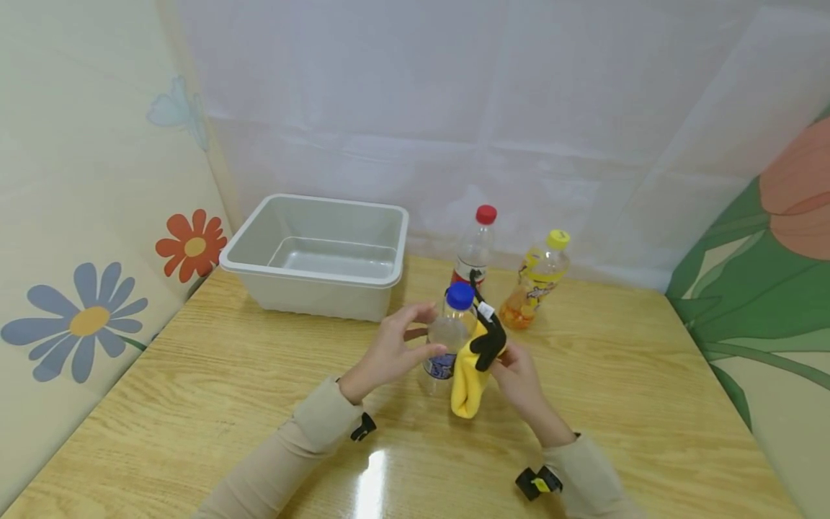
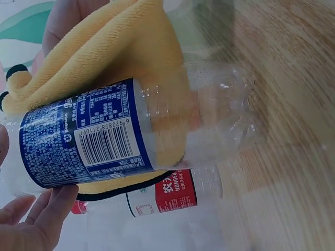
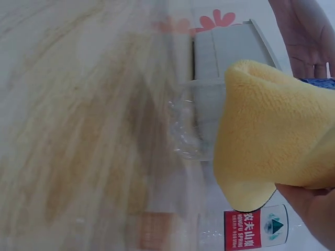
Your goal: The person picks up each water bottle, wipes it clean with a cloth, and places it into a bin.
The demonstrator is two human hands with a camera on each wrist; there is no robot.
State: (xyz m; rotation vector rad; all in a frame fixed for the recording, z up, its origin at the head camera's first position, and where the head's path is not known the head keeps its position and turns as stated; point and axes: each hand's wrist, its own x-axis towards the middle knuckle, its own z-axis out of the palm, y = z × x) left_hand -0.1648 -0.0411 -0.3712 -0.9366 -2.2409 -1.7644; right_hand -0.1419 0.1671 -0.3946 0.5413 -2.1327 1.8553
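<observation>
A clear plastic bottle (image 1: 447,335) with a blue cap and a blue label stands in front of me. My left hand (image 1: 392,349) holds it from the left, thumb and fingers on either side of its upper body. In the left wrist view, fingertips (image 2: 65,196) lie right at the edge of the printed label (image 2: 104,138). On the bottle's other side, my right hand (image 1: 519,378) pinches a yellow cloth (image 1: 468,386) with black edging and a white tag. The cloth drapes against the bottle, and in the right wrist view it hides most of it.
Behind stand a red-capped bottle (image 1: 476,249) with a red and white label and a yellow-capped bottle (image 1: 545,277) holding some orange liquid. A grey plastic bin (image 1: 324,295) sits at the back left of the wooden table (image 1: 622,375), near the white backdrop.
</observation>
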